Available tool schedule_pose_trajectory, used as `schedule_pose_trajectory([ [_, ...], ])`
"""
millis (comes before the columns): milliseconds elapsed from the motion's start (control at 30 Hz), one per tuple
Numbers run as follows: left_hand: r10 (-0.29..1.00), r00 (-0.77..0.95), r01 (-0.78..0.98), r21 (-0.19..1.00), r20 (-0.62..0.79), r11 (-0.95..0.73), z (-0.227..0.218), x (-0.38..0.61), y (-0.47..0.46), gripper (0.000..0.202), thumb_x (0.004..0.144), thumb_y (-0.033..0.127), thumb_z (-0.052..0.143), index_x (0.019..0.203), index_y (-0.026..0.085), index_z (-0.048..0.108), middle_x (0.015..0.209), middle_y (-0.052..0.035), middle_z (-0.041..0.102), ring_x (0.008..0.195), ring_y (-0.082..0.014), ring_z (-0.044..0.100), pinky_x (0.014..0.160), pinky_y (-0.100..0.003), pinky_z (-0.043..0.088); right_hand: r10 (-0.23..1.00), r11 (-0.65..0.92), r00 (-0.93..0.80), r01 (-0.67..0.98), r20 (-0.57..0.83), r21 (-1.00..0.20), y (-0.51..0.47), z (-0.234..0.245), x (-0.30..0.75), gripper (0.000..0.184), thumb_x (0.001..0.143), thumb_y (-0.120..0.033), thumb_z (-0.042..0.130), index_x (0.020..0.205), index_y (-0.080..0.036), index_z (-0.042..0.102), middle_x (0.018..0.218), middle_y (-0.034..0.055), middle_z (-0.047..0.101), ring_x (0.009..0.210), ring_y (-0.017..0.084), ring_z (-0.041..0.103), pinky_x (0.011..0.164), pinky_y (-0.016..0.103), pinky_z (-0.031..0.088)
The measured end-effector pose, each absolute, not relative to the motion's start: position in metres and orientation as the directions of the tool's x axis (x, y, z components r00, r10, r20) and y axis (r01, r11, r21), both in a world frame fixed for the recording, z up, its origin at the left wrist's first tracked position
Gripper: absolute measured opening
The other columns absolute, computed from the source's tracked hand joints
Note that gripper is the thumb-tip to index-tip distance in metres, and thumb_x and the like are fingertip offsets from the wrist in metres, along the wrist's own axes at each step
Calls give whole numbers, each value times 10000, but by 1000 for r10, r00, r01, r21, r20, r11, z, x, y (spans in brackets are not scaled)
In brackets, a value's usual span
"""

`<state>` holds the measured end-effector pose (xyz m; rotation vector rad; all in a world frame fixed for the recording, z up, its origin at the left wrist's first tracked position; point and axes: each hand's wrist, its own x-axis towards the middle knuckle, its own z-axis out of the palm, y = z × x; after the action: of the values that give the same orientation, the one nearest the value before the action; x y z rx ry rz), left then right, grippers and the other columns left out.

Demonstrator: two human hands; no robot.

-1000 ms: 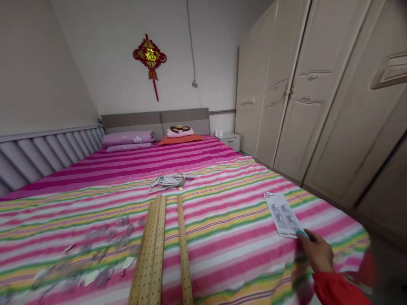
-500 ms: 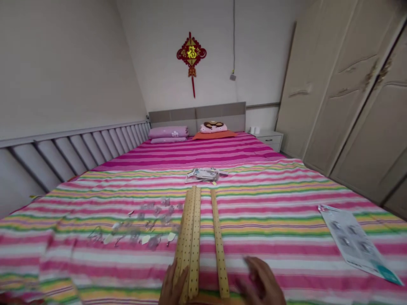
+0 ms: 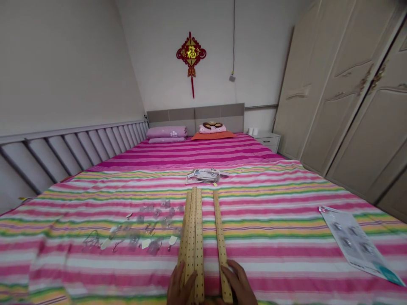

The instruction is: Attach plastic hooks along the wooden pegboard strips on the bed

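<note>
Head view looks along a bed covered in a pink, green and yellow striped sheet (image 3: 270,254). At the bed's near edge, the left hand (image 3: 179,284) curls around the end of a wide, pale wooden strip pierced with rows of small holes (image 3: 194,237). The right hand (image 3: 239,283) closes on the end of a narrow, pale wooden perforated strip (image 3: 221,241). Both hands are mostly closed, but how firmly they grip cannot be told. The strips lie flat and parallel, just apart, reaching toward the middle of the bed.

Small clear plastic hooks (image 3: 149,224) lie scattered just left of the wide strip. Beyond the strips' far ends sits a crumpled clear plastic packet (image 3: 203,176). Near the right edge, a white printed sheet with small pictures (image 3: 352,241) lies at an angle, well apart from the right hand.

At the far end, a lilac pillow (image 3: 166,132) and a pink cushion on an orange pad (image 3: 213,128) rest against a grey headboard (image 3: 195,114). A cream wardrobe (image 3: 343,93) stands along the right side.
</note>
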<state>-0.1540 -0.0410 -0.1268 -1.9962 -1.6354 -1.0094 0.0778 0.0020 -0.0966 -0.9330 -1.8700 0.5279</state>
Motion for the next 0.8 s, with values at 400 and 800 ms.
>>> schedule_pose_trajectory([
  [400,655,112,939,136,747,-315,-140,-155,-31,511,657,515,680,1100,260,661,1339,-151,478,1210,-347,468,878,-464,492,727,686,-292,339,621,-644,7,-92,61,578,661,-122,651,1218,-229,541,1269,133,527,1163,299,546,929,347,494],
  [800,721,156,979,-11,675,-202,-124,-158,-46,629,574,597,704,1107,267,657,1205,-139,619,1142,-375,542,797,-461,531,870,493,-132,264,475,-829,-21,-70,89,411,767,-354,616,1154,-214,616,1151,123,621,996,250,626,798,279,530],
])
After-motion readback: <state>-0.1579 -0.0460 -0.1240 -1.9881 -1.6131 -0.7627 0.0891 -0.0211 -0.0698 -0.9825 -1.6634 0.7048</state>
